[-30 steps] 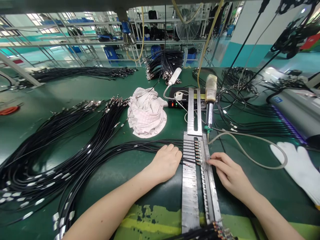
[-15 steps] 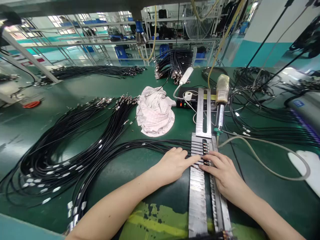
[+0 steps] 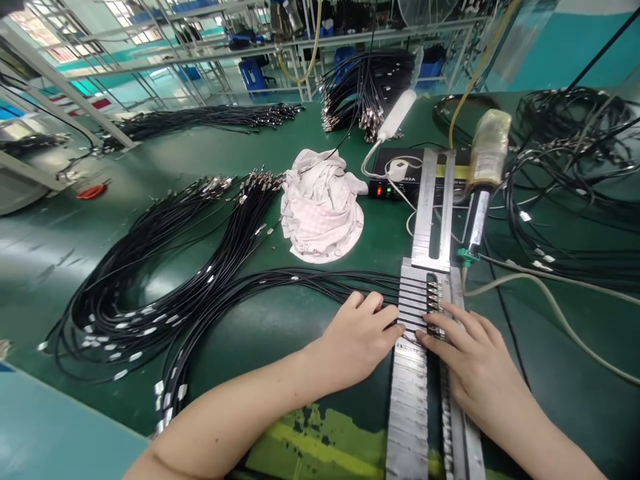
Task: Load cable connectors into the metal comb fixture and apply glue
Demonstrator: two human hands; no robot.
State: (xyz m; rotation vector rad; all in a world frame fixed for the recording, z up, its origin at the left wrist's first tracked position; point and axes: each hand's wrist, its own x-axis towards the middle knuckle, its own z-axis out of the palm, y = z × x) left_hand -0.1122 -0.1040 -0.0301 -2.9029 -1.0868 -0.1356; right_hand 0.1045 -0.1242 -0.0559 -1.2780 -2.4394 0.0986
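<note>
A long slotted metal fixture (image 3: 410, 400) lies on the green table in front of me. Several black cables (image 3: 350, 280) run from the left into its slots, their metal connectors (image 3: 433, 293) lined up in a row. My left hand (image 3: 363, 337) rests at the fixture's left edge, fingers curled and pinched on a black cable at the lowest filled slot. Just right of it, my right hand (image 3: 470, 360) lies on the fixture with fingers stretched and apart, its fingertips touching the connector row.
A big loop of black cables (image 3: 150, 280) fills the left. A crumpled white cloth (image 3: 323, 207), a black control box (image 3: 395, 183), a slotted plate (image 3: 435, 200) and a syringe dispenser (image 3: 480, 200) lie behind. More cable coils (image 3: 565, 173) sit right.
My right hand moved left from the fixture's right rail onto the connector row. My left hand's fingers reached onto the fixture's edge. The view shifted forward and left; the white glove left the frame.
</note>
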